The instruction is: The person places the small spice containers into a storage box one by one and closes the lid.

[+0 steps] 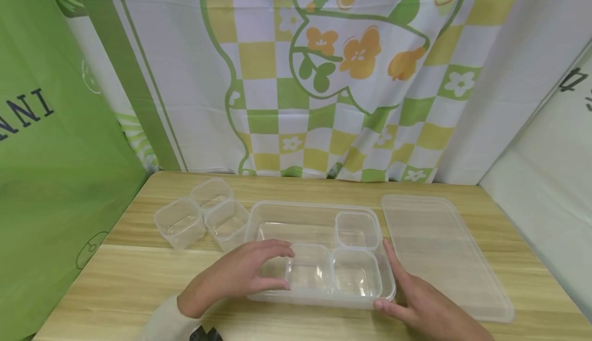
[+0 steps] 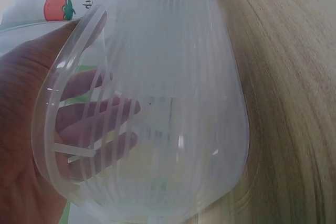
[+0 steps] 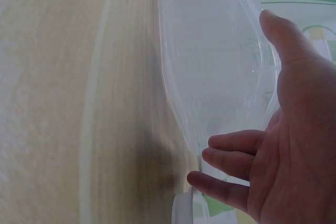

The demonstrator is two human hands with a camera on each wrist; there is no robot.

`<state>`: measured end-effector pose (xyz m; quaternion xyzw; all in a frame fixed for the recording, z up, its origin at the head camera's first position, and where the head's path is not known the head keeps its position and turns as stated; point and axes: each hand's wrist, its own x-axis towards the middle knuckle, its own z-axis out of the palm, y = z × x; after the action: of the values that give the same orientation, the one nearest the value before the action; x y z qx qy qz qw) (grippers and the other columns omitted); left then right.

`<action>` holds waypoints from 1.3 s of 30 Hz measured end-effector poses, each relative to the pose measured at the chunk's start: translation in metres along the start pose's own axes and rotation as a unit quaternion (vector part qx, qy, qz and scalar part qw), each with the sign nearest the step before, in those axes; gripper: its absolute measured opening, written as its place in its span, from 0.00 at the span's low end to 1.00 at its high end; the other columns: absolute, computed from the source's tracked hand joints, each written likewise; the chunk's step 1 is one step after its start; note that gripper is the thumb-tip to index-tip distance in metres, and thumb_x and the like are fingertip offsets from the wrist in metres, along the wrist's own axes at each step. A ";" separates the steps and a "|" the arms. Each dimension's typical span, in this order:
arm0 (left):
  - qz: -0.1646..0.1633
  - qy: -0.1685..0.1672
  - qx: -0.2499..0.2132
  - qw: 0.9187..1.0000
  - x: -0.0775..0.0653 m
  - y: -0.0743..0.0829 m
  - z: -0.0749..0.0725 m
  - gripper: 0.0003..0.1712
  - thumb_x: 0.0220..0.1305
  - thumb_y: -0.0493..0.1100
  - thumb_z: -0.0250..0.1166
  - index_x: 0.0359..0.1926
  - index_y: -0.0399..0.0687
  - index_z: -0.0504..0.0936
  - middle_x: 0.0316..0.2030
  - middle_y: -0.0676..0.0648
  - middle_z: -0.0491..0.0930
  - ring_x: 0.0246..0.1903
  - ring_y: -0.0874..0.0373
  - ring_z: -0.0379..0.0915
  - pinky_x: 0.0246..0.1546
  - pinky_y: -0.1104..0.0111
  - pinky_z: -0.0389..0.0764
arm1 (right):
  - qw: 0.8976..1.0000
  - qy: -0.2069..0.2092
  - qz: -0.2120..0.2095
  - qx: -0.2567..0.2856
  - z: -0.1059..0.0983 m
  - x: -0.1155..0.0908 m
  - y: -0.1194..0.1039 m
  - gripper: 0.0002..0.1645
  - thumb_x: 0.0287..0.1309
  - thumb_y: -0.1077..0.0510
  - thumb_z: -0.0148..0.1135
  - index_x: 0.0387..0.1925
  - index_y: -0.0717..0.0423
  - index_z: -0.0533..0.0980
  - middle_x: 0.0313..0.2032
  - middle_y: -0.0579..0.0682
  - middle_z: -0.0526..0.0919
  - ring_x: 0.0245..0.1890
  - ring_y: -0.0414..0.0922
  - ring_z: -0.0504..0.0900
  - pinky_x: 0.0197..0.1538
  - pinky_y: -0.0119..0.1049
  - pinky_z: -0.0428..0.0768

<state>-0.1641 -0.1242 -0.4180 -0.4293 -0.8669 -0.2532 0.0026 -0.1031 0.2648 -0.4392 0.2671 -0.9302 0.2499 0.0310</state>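
From where I stand, the left hand (image 1: 241, 270) reaches over the left side of a big clear plastic box (image 1: 319, 206), its thumb and fingers parted and relaxed, the tips right at the left wall of a small clear tub, the front-left tub (image 1: 309, 269) (whether they actually touch it, I cannot tell). The right hand (image 1: 424, 299) is at the box's right end, well apart from the other, its thumb near the front corner and its fingers spread rather than curled, clamped on nothing. The box sits upright in the middle of the table (image 1: 134, 279), and 3 small tubs stand inside it, toward the right: besides the front-left tub, there is a front-right tub (image 1: 357, 274) next to it and a back-right tub (image 1: 357, 230) just behind that. Left of the box, 3 more open tubs (image 1: 179, 225) cluster close together, the nearest of them just beside the box wall. To the right, past the right hand, a flat translucent lid (image 1: 444, 253) lies on the wood. A pale sleeve (image 1: 168, 320) covers the left forearm. Behind the table hangs a checked, flowered curtain (image 1: 259, 58), with a green cloth (image 1: 55, 176) on the left and a whitish cloth (image 1: 546, 151) on the right.
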 end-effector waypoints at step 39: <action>0.003 0.049 0.044 0.998 -0.002 0.002 0.002 0.37 0.65 0.67 0.68 0.63 0.47 0.79 0.60 0.51 0.80 0.60 0.55 0.76 0.61 0.60 0.76 | 1.000 0.005 -0.002 -0.005 0.000 0.000 0.000 0.68 0.64 0.42 0.71 0.82 0.53 0.32 0.68 0.68 0.71 0.60 0.55 0.79 0.58 0.54 0.79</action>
<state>-0.1609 -0.1238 -0.4189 -0.4189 -0.8745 -0.2356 0.0648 -0.1026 0.2646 -0.4391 0.2679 -0.9306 0.2466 0.0373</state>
